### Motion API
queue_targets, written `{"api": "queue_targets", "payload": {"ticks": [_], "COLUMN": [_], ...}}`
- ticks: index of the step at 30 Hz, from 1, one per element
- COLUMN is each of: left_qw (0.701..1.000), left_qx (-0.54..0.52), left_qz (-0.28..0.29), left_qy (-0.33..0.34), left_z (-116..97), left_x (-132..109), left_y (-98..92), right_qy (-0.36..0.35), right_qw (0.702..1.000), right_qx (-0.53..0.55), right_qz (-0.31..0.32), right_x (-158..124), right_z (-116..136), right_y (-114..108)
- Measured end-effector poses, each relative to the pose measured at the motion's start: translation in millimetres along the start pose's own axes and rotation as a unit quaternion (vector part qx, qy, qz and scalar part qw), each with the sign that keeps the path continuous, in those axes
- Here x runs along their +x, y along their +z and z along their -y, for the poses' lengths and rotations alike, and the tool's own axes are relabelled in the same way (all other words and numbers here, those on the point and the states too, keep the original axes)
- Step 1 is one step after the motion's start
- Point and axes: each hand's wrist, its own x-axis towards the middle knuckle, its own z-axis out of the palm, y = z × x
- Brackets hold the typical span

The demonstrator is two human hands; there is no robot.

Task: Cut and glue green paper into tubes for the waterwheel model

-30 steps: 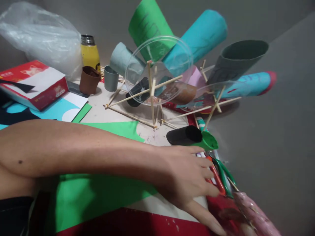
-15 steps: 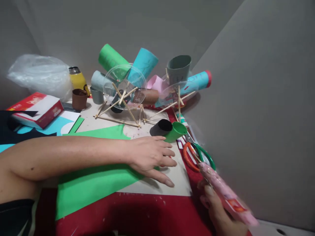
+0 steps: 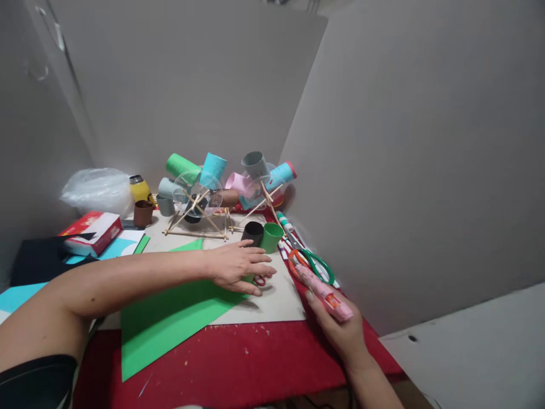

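Note:
My left hand (image 3: 238,266) reaches across the table with fingers stretched out, resting on the corner of a green paper sheet (image 3: 170,315). Just beyond its fingertips lie a black paper tube (image 3: 252,232) and a green paper tube (image 3: 271,237). My right hand (image 3: 338,329) is wrapped round a pink glue tube (image 3: 326,291) near the table's right edge. The tube's tip lies close to scissors with orange and green handles (image 3: 313,264).
A model of sticks, clear discs and coloured paper tubes (image 3: 221,190) stands at the back. At the left are a red box (image 3: 91,233), a brown cup (image 3: 143,213), a yellow flask (image 3: 140,189) and a plastic bag (image 3: 97,191). Grey board walls close in the back and right.
The view has pulled back and up, showing the whole table. My left hand has drawn back from the scissors onto the green paper. My right hand has come into view gripping the pink tube.

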Motion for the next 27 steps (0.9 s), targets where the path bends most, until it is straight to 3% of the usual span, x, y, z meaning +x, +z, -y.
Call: {"api": "queue_targets", "payload": {"ticks": [4,8,11,15,22,27], "left_qw": [1.000,0.996,0.993,0.993,0.998,0.998], "left_qx": [-0.001,-0.020,-0.015,0.026,0.005,-0.022], "left_qz": [-0.010,-0.079,-0.113,-0.107,-0.051,-0.026], "left_qy": [-0.019,-0.026,-0.040,-0.036,-0.038,-0.047], "left_z": [-11.1,-24.4,-30.7,-30.8,-19.6,-19.7], "left_x": [0.5,-10.8,-25.8,-35.3,-19.7,-16.4], "left_y": [-17.4,-37.8,-42.4,-28.2,6.6,2.9], "right_qy": [0.011,0.032,0.043,0.044,0.036,0.066], "right_qw": [1.000,0.999,0.998,0.998,0.999,0.997], "right_qx": [0.021,0.033,0.040,0.042,0.028,0.028], "right_qz": [0.015,0.020,0.018,0.013,0.016,0.010], "right_x": [1.2,2.8,4.9,9.4,16.2,15.5], "right_z": [-4.3,-5.8,-6.2,-4.2,1.4,1.4], "right_y": [1.7,3.3,5.7,9.9,10.8,9.8]}}
